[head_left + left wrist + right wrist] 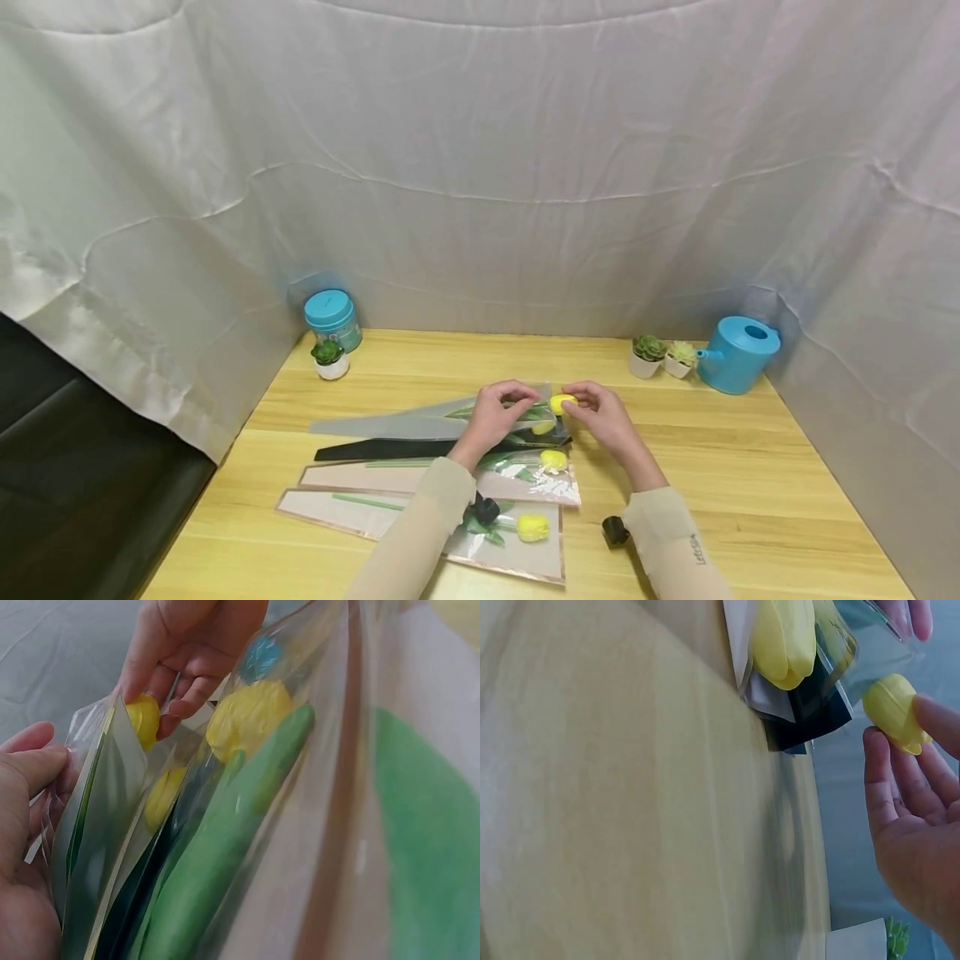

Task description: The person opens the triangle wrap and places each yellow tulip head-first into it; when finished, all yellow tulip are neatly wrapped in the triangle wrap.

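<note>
My right hand [611,423] pinches the yellow head of an artificial tulip [891,709] between thumb and fingers. That bloom is at the mouth of a translucent grey flower sleeve [375,425], with its green stem lying inside. With thumb and fingers, my left hand [493,414] pinches the clear upper edge of the same sleeve, seen at the left of the left wrist view. Just nearer lies a black flower sleeve [367,451] with another yellow tulip [543,427], partly covered by the grey one.
Two pale, pink-edged sleeves [337,475] with yellow tulips lie nearer on the wooden table [750,500]. Back left stand a blue-lidded jar [330,310] and a potted succulent [330,360]. Back right are two small succulents [647,357] and a blue watering can [738,357].
</note>
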A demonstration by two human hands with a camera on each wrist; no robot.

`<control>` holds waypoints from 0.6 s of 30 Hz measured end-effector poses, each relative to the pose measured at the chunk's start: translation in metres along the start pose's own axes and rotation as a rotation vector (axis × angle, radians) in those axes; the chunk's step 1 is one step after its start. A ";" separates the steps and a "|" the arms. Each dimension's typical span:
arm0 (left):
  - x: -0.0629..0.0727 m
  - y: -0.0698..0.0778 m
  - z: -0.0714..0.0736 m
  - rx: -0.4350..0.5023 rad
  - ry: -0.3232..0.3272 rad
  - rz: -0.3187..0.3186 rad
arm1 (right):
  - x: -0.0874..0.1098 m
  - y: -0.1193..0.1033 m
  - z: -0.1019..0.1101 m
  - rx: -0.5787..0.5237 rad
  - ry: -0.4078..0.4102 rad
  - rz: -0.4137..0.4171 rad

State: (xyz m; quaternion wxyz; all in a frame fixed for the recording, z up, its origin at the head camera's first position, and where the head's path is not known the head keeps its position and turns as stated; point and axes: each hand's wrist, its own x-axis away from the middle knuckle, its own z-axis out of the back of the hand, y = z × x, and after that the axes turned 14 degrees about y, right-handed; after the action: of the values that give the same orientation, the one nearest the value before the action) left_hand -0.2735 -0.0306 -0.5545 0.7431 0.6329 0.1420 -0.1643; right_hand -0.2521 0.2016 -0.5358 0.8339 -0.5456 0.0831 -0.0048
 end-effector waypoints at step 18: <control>0.004 0.002 -0.003 -0.016 -0.050 -0.021 | 0.004 -0.001 -0.010 -0.024 -0.057 -0.047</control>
State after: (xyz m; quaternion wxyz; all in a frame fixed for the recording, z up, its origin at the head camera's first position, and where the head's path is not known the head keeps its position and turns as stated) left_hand -0.2693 -0.0272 -0.5545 0.7499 0.6209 0.1312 -0.1869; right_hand -0.2495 0.1922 -0.5395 0.8290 -0.5572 0.0464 -0.0078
